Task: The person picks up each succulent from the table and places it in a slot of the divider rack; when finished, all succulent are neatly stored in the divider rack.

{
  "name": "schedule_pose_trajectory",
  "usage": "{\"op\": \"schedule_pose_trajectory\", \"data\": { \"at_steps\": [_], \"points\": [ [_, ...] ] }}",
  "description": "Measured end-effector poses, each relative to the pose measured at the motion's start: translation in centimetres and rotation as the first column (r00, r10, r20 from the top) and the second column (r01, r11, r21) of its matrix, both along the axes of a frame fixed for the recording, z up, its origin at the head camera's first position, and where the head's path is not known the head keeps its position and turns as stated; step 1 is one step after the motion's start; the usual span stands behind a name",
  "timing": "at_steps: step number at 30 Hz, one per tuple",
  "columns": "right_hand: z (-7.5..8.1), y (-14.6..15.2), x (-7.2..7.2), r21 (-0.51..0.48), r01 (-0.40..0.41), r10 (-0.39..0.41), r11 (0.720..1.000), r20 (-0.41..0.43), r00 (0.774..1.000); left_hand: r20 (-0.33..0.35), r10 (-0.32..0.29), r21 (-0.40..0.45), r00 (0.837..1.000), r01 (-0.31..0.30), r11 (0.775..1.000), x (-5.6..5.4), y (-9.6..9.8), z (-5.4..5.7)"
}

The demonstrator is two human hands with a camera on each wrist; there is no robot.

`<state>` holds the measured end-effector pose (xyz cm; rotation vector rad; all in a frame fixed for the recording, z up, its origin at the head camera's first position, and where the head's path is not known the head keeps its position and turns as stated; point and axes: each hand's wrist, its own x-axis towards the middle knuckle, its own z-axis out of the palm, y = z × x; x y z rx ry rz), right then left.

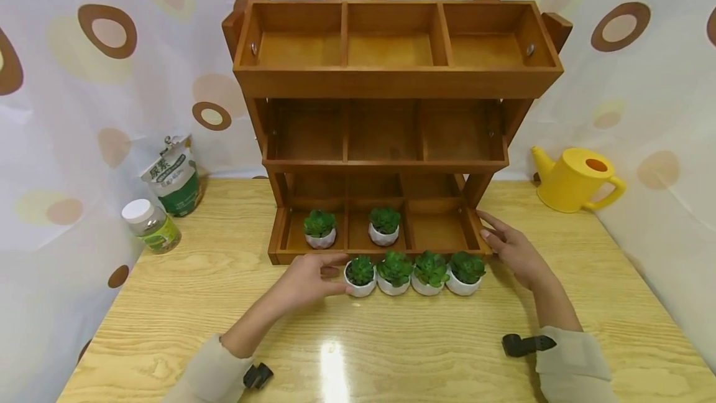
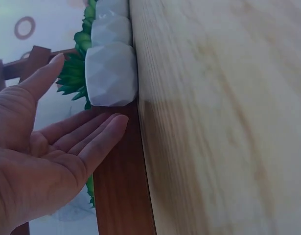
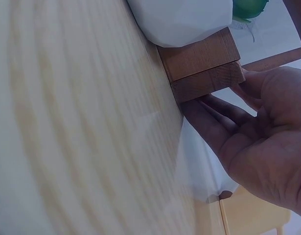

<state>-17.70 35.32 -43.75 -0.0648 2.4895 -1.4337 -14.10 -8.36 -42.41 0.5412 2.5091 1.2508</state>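
Four small potted succulents in white faceted pots stand in a row before the wooden shelf [image 1: 399, 84]. At the leftmost potted succulent [image 1: 360, 275] is my left hand [image 1: 306, 280], thumb and fingers spread apart with the fingertips right by the pot. The left wrist view shows that pot [image 2: 111, 74] just beyond the extended fingers [image 2: 104, 142]. My right hand [image 1: 516, 252] touches the right end of the shelf's bottom tier, fingers along its outer side. In the right wrist view the thumb lies at the upper edge of the wooden end [image 3: 209, 81].
Two more potted succulents sit in the bottom tier's left compartment [image 1: 296, 235] and middle compartment [image 1: 358, 238]. A yellow watering can [image 1: 565, 182] stands at the right. On the left are a white-lidded jar [image 1: 152, 226] and a green-and-white bag [image 1: 176, 179] with a clip.
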Motion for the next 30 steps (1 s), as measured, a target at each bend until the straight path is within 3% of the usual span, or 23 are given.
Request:
{"op": "schedule_pose_trajectory", "data": {
  "at_steps": [11, 24, 30],
  "points": [
    [0.0, -0.1, 0.0, 0.014, 0.006, -0.006, 1.000, 0.007, 1.000, 0.044, -0.106, -0.049, 0.993, 0.108, 0.993, -1.7, 0.2, -0.3],
    [0.1, -0.2, 0.0, 0.003, 0.009, -0.009, 1.000, 0.007, 1.000, 0.049, -0.146, -0.016, 0.988, 0.147, 0.989, -1.7, 0.7, -0.2],
    [0.2, -0.2, 0.1, 0.004, 0.010, -0.010, 1.000, 0.009, 1.000, 0.021, -0.173, -0.028, 0.985, 0.173, 0.984, -1.7, 1.3, -0.4]
  ]
}}
